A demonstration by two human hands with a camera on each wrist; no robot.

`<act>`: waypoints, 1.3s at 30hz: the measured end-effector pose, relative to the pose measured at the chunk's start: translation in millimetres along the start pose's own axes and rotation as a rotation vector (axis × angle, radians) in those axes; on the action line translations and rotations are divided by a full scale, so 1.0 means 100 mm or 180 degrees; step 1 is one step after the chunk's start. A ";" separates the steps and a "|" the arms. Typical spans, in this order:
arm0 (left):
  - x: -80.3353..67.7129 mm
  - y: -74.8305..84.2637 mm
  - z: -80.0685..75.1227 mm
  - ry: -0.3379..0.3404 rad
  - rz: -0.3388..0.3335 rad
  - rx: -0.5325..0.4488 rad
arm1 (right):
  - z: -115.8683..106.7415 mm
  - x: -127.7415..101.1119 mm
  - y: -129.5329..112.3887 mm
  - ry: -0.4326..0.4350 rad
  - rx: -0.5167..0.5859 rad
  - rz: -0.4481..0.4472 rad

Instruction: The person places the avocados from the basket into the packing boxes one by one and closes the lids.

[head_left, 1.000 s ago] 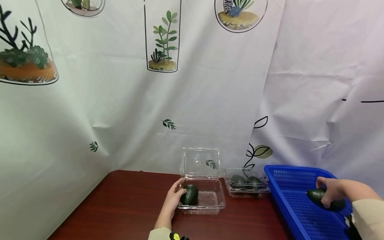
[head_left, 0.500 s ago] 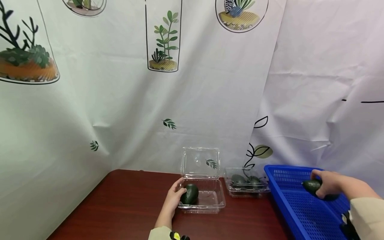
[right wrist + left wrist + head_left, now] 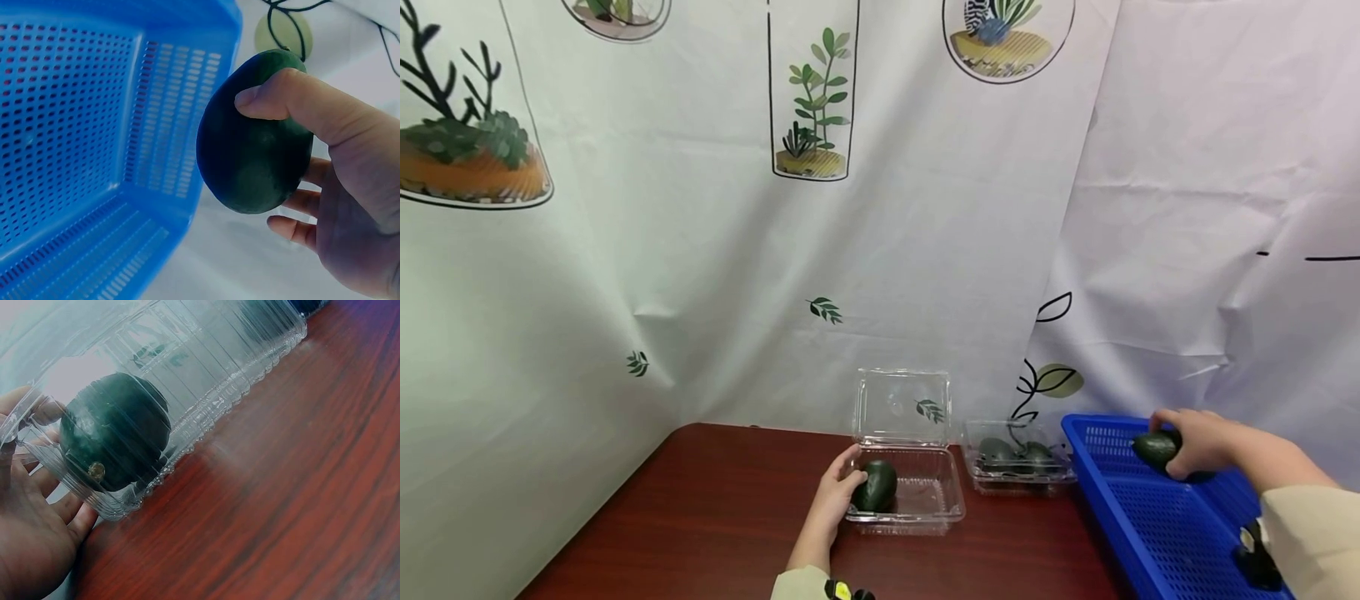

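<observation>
My right hand [image 3: 1197, 442] grips a dark green avocado [image 3: 1155, 449] [image 3: 253, 147] above the far end of the blue perforated basket [image 3: 1142, 533] [image 3: 75, 156]. My left hand [image 3: 835, 498] [image 3: 28, 512] holds the left end of an open clear plastic clamshell box [image 3: 928, 498] [image 3: 206, 381] on the dark red table [image 3: 700, 517]. One avocado [image 3: 876, 486] [image 3: 115, 439] lies in the left part of that box, by my fingers. The box's lid [image 3: 901, 407] stands upright behind it.
A second clear box [image 3: 1017, 460], closed and with dark avocados inside, sits between the open box and the basket. White cloth printed with plants [image 3: 808, 108] hangs close behind the table. Another dark object [image 3: 1255, 560] lies at the basket's near right.
My right hand has lifted the avocado up and leftward over the basket, toward its far end. The left hand and the open box have stayed put.
</observation>
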State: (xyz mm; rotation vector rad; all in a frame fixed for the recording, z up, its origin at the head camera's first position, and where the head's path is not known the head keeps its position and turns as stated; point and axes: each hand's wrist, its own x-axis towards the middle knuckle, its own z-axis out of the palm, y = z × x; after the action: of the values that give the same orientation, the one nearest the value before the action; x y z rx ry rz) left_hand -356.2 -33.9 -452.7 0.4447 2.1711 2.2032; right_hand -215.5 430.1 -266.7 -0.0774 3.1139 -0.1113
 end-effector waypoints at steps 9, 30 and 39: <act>-0.01 0.00 0.01 0.0039 0.0007 0.0017 | -0.06 0.11 -0.20 0.0065 -0.0166 -0.0073; -0.01 0.00 0.00 0.0031 0.0018 0.0016 | -0.09 0.24 -0.55 0.0159 -0.0241 -0.0340; -0.01 -0.01 0.01 0.0057 0.0076 0.0022 | -0.11 0.30 -0.72 0.0181 -0.0242 -0.0402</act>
State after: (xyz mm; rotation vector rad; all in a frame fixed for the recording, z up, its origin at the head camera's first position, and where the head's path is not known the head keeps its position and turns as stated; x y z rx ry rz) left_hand -355.7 -33.3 -453.9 0.4556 2.1945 2.2209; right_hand -241.7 357.7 -251.7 -0.2776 3.1680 0.0025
